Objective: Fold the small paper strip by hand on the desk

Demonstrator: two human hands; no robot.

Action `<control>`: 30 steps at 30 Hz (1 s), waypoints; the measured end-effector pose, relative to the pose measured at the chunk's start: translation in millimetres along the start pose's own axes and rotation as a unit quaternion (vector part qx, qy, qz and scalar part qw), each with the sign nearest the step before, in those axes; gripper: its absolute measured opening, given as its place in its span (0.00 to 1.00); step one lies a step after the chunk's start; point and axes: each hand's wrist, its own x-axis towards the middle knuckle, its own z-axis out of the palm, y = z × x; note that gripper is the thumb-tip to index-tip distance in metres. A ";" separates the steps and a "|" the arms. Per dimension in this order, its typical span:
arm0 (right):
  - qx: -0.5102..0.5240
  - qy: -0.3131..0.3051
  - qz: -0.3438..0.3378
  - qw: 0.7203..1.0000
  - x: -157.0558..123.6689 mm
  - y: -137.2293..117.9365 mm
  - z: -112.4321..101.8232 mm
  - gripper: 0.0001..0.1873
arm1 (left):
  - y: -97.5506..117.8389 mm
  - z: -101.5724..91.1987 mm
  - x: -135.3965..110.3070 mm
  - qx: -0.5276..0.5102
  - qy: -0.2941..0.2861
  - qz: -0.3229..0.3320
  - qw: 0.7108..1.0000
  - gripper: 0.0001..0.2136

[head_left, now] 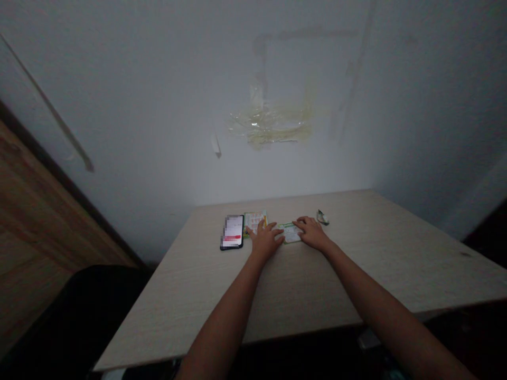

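Observation:
A small green-and-white printed card or packet (291,233) lies flat on the table between my hands. My right hand (312,233) rests at its right edge, fingers stretched over it. My left hand (266,240) is spread, its fingers reaching to the card's left edge and over part of a second printed sheet (255,219) in white, yellow and green. Left of that sheet lies a phone (232,232) with a lit screen, partly blurred out. Just beyond my right hand sits a small crumpled wrapper-like scrap (322,217).
The pale wooden table (190,295) meets a wall (158,105) at its back edge. Yellowed clear tape (273,124) sticks to the wall. A dark object (87,306) stands left of the table, beside a wooden panel (39,211).

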 end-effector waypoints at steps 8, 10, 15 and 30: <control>0.136 0.064 -0.080 0.985 3.7 12.1 8.9 0.16 | -3.3 0.4 -1.5 -0.004 -0.015 0.022 1.000 0.14; 0.148 0.072 -0.081 0.983 4.6 11.3 9.3 0.14 | -4.0 0.2 -1.0 -0.006 -0.012 0.030 0.999 0.14; 0.128 0.075 -0.046 0.988 5.9 3.2 5.8 0.13 | -5.2 -1.9 1.2 -0.014 -0.007 0.042 0.999 0.14; 0.051 0.059 0.023 0.997 6.9 -11.0 -2.4 0.13 | -9.0 -8.4 6.4 -0.007 -0.076 0.031 0.997 0.18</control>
